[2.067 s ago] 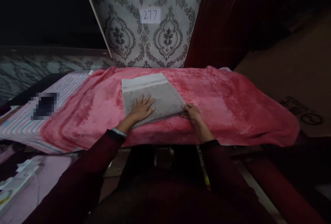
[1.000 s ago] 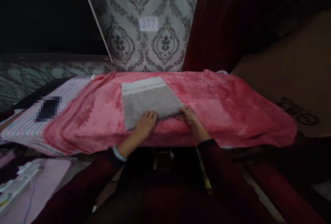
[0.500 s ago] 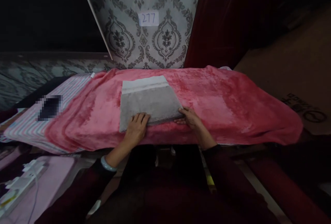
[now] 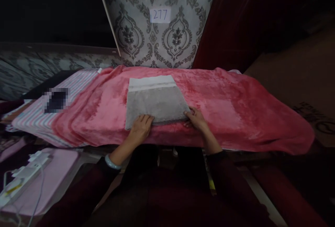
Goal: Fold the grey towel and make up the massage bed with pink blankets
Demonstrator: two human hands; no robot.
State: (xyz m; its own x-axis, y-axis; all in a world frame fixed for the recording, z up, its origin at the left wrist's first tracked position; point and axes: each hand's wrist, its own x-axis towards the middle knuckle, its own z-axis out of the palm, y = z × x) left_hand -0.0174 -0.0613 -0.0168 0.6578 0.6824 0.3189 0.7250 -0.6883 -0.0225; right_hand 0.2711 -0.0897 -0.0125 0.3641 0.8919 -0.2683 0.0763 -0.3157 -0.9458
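A folded grey towel (image 4: 155, 99) with a pale band along its far edge lies flat on a pink fleece blanket (image 4: 230, 104). My left hand (image 4: 140, 127) rests on the towel's near left corner, fingers curled over the edge. My right hand (image 4: 195, 117) grips the near right corner, fingers closed on the fabric. Dark red sleeves cover both my arms, and a pale bangle (image 4: 112, 163) sits on my left wrist.
A striped pink and white cloth (image 4: 39, 115) lies left of the blanket. Patterned wallpaper bearing a "277" label (image 4: 160, 14) stands behind. Dark red curtain (image 4: 230, 28) hangs at right, beside cardboard (image 4: 300, 77). A white power strip (image 4: 23, 174) lies at lower left.
My left hand slid from flat on the towel's middle down to its near left corner and curled over the edge. My right hand stayed at the near right corner.
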